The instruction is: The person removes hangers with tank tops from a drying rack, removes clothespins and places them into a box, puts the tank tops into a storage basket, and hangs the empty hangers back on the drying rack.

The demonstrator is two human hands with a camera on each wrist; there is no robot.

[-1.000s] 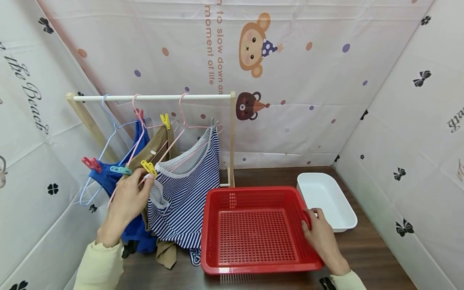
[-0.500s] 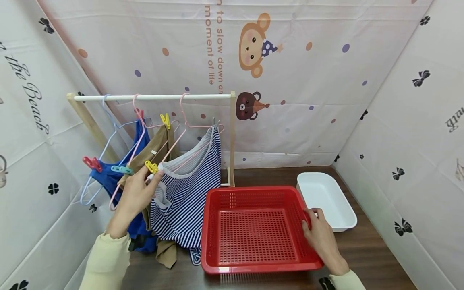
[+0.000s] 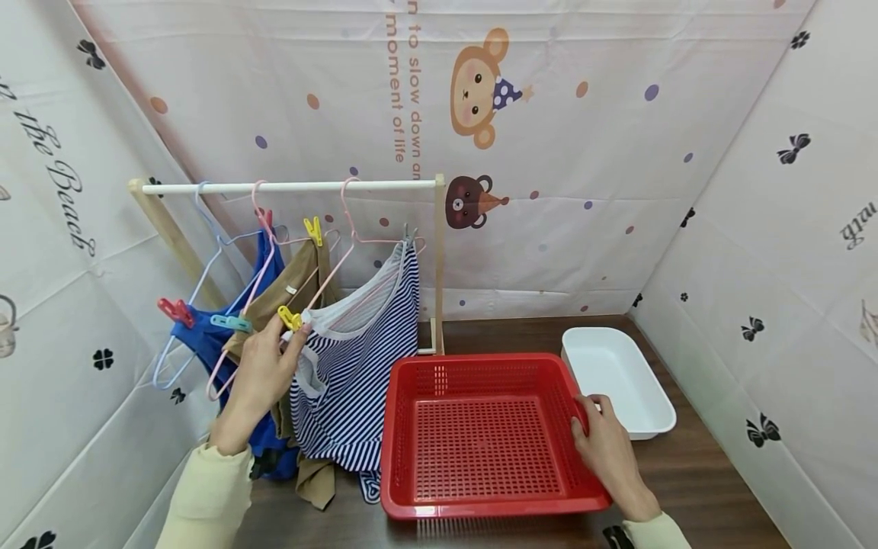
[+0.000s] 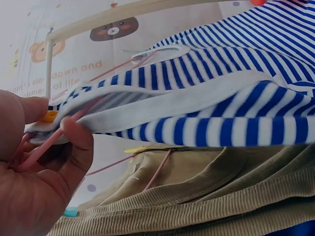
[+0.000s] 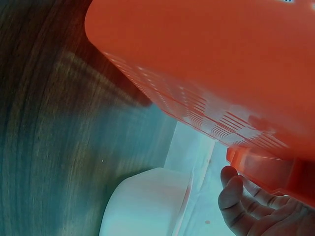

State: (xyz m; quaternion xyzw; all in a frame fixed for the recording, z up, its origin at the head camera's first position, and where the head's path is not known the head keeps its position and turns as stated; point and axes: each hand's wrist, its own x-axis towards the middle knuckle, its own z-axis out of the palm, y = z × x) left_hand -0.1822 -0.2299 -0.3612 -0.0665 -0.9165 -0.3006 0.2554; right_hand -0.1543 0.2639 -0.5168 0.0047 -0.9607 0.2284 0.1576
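Note:
A blue-and-white striped tank top hangs from a pink hanger. At its near shoulder my left hand pinches the white-edged strap with the end of the hanger. A yellow clothespin sits there, partly under the thumb in the left wrist view. My right hand grips the right rim of a red perforated basket, fingertips below the rim in the right wrist view. Behind the left hand hang a brown garment and a blue garment, both clipped to hangers.
A wooden rack with a white rod carries the hangers at left. A white tub stands right of the basket on the dark wood tabletop. A red clothespin and a teal clothespin hold the garments beside the left hand.
My left hand has moved right with the tank top's near shoulder and the yellow clothespin, away from the brown garment. The right hand and the basket have stayed in place.

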